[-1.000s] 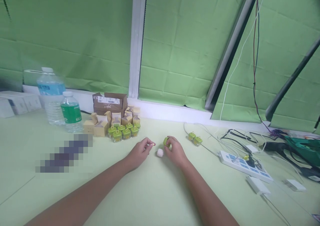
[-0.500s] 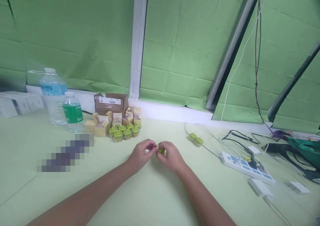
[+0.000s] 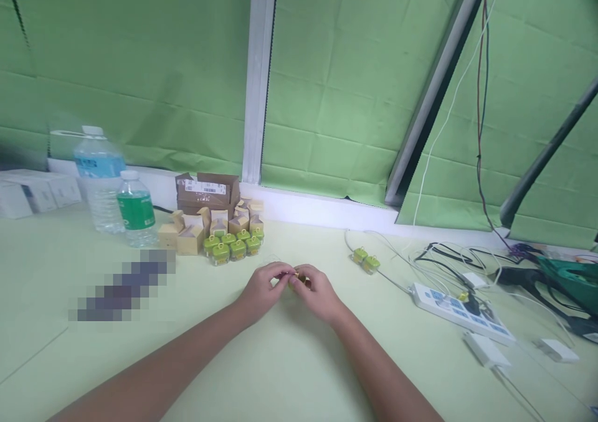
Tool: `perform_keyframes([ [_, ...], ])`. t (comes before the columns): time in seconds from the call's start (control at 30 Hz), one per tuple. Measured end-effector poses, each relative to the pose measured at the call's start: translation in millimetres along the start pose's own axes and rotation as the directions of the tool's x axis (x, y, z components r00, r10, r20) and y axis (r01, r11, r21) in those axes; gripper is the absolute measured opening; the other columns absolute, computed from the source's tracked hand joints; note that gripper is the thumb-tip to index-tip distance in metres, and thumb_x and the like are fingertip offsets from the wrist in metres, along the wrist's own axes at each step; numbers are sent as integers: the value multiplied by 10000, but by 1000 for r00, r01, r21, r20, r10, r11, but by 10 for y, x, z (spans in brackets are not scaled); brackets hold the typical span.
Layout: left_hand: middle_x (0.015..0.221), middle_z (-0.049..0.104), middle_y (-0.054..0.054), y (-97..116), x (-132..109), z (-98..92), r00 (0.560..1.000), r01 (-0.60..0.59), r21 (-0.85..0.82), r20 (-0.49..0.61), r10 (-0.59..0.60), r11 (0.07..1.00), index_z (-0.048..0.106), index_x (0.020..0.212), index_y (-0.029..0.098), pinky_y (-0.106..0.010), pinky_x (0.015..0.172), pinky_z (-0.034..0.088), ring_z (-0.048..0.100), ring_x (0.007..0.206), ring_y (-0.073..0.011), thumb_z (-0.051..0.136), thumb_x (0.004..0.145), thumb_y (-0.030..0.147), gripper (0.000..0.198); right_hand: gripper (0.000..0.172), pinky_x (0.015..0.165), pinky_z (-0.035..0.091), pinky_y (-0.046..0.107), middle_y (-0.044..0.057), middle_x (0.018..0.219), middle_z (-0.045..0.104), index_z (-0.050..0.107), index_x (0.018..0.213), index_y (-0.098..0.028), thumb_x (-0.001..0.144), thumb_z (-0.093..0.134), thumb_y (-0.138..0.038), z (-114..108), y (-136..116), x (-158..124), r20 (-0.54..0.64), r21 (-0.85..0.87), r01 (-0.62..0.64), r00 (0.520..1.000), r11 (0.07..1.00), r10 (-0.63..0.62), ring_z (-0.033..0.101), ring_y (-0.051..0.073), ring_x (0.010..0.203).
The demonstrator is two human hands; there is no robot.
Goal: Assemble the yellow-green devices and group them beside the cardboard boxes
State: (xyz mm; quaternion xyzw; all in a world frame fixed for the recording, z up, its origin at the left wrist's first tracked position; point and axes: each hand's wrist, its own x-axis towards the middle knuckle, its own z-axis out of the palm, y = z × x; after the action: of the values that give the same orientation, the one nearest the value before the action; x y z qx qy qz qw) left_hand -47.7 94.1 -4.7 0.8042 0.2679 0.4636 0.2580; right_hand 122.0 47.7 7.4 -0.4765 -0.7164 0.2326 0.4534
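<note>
My left hand [image 3: 264, 292] and my right hand [image 3: 317, 291] meet above the table, fingertips touching. Between the right thumb and fingers sits a small yellow-green box [image 3: 293, 283], mostly covered by the fingers. Its colour matches the other boxes here. The left thumb and index finger pinch a tiny reddish thing at its edge, too hidden to name. Left of the hands stand several small clear boxes with green lids and loop handles [image 3: 238, 248]. Two more green-lidded boxes [image 3: 365, 259] are to the right, by a grey cable.
Behind the green-lidded boxes are opened small cartons [image 3: 190, 241] and a brown cardboard box [image 3: 208, 193]. A green-labelled bottle [image 3: 136, 211] and a larger water bottle [image 3: 99, 179] stand left. A power strip [image 3: 460, 313], chargers [image 3: 486, 350] and tangled cables lie right on the table [image 3: 275, 372].
My hands have drawn slightly closer, the right fingers curling further over the yellow-green box, so less of it shows. Everything else on the table has stayed put.
</note>
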Motion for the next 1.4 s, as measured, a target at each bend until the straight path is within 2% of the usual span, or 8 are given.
perform_keyframes([
  [0.13,897,705,-41,15,17,-2,1000,14,-16,-12,-14,1000,705,925,202,-297,778,505,636,841,-176,518,907,190,189,269,747,491,280,51,923,690,709,860,-189,926,513,-361,61,64,22,-2,119,-66,998,991,67,631,183,861],
  [0.3,887,694,-43,40,23,12,999,50,-18,-1,-50,999,695,904,196,-302,769,507,632,844,-177,524,907,205,171,287,774,500,291,48,878,723,727,829,-179,905,510,-351,115,128,64,-5,205,-152,988,967,156,656,196,864],
  [0.43,1111,668,-75,54,-13,29,994,102,-41,-22,-103,994,629,1115,218,-336,827,526,625,971,-199,558,917,283,220,268,782,516,295,51,908,737,737,836,-185,885,534,-353,90,119,74,-73,191,-176,979,966,193,668,203,887],
  [0.57,1243,618,-91,69,-32,51,993,104,-114,74,-96,988,558,1247,245,-347,851,550,604,1071,-221,665,843,280,419,233,762,535,278,61,953,726,734,806,-198,881,537,-298,33,64,58,-146,151,-115,980,982,138,671,193,909],
  [0.73,1080,653,-64,95,0,70,992,110,-107,70,-103,988,616,1113,217,-328,784,562,625,946,-202,689,806,264,319,212,745,548,280,75,969,712,740,757,-210,877,573,-261,51,52,37,-176,60,-17,984,998,27,670,192,904],
  [1.07,1071,637,-57,143,2,55,993,87,-107,87,-78,990,617,1090,226,-322,791,548,611,944,-204,651,774,174,321,262,797,549,299,82,1001,692,764,825,-220,935,535,-279,43,20,12,-95,-40,68,993,997,-71,660,190,941],
  [1.27,1097,647,-50,80,24,57,991,136,-110,2,-137,985,603,1074,221,-319,798,545,626,916,-192,660,750,174,332,227,884,568,323,82,1110,693,783,946,-248,926,562,-295,45,22,15,-67,24,81,995,996,-79,640,212,1107],
  [1.4,1010,669,-30,-38,45,40,977,203,-85,-52,-208,975,592,1074,218,-303,739,538,630,814,-170,690,760,242,329,250,815,602,315,83,1055,715,787,996,-270,933,551,-323,17,8,12,-42,28,72,997,997,-71,568,239,1244],
])
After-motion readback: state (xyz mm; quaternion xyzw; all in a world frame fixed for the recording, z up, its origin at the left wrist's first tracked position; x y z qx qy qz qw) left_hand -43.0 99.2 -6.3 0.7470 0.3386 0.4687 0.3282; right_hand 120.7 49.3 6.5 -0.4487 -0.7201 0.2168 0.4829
